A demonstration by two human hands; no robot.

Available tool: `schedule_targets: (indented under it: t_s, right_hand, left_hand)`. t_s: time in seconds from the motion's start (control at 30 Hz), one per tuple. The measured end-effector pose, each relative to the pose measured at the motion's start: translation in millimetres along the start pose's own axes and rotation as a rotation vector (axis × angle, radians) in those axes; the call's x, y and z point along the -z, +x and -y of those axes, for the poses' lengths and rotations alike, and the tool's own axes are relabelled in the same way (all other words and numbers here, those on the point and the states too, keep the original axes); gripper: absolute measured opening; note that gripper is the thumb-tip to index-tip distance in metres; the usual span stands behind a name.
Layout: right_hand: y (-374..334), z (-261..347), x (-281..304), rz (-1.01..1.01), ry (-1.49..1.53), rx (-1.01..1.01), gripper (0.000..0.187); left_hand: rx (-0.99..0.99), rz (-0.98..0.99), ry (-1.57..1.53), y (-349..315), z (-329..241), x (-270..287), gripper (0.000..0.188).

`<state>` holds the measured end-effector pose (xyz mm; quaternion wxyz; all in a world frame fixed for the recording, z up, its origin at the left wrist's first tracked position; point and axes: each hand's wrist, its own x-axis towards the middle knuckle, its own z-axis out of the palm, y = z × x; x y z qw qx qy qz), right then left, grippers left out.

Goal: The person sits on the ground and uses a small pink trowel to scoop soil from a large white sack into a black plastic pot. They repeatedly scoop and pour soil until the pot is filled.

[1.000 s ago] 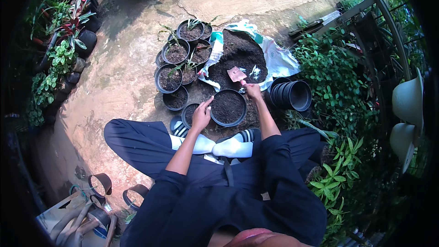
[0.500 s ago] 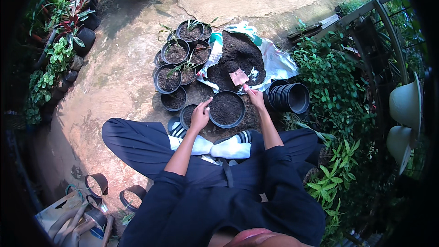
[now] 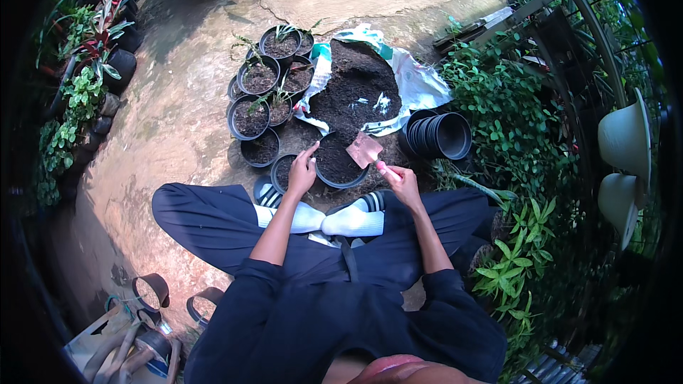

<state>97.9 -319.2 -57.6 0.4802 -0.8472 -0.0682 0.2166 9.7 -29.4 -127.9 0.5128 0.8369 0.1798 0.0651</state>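
Note:
In front of my crossed legs stands a black plant pot (image 3: pixel 344 183) with dark soil in it. My left hand (image 3: pixel 304 173) is at its left rim, gripping it with the index finger stretched forward. My right hand (image 3: pixel 404 183) is closed round the handle of a hand trowel (image 3: pixel 363 149). The trowel's pinkish, worn blade is over the pot's right side and hides part of the soil. Beyond the pot, a heap of dark soil (image 3: pixel 352 82) lies on an opened white sack (image 3: pixel 420 92). A smaller pot (image 3: pixel 279 173) sits beside my left hand, partly hidden by it.
Several soil-filled pots (image 3: pixel 250 117), some with seedlings, cluster at the far left of the pot. Nested empty pots (image 3: pixel 453 136) lie on their side to the right, against leafy plants (image 3: pixel 491 92). Tools (image 3: pixel 117 345) lie lower left. Two pale hats (image 3: pixel 626 139) hang at right.
The trowel has come from the soil heap's near edge back toward me, over the pot. My right hand moved nearer with it. My left hand has stayed at the rim.

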Motion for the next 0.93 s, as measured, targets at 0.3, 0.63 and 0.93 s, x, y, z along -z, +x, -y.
schedule_targets:
  t_s: [0.3, 0.63, 0.93]
  right_hand:
    - [-44.5, 33.0, -2.0, -0.131, -0.323, 0.093, 0.026]
    - [-4.2, 24.3, -6.3, -0.325, -0.184, 0.073, 0.031]
    - [152.1, -111.8, -61.6, 0.052, 0.189, -0.243, 0.042]
  left_hand:
    - [-0.018, -0.018, 0.008, -1.9, 0.3, -0.2, 0.052]
    - [0.038, 0.06, 0.041, -3.9, -5.9, 1.9, 0.052]
    - [0.075, 0.088, 0.2, -11.3, -12.1, 5.4, 0.055]
